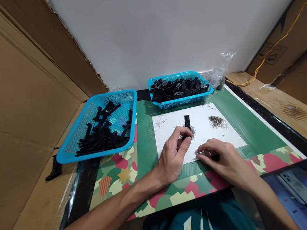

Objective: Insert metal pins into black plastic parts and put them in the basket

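Observation:
My left hand is closed around a black plastic part, which stands up long and narrow above the fingers over a white sheet. Behind that hand lies a small heap of tiny metal pieces, partly covered by the fingers. At the sheet's front edge, my right hand pinches a thin silvery tool between thumb and fingers; most of it is hidden, so its exact kind is unclear. Farther right on the sheet is a larger heap of tiny metal pieces.
At the left stands a blue basket with many long black parts. A second blue basket at the back holds black and clear pieces, beside a clear plastic bag. A loose black part lies far left; a phone is lower right.

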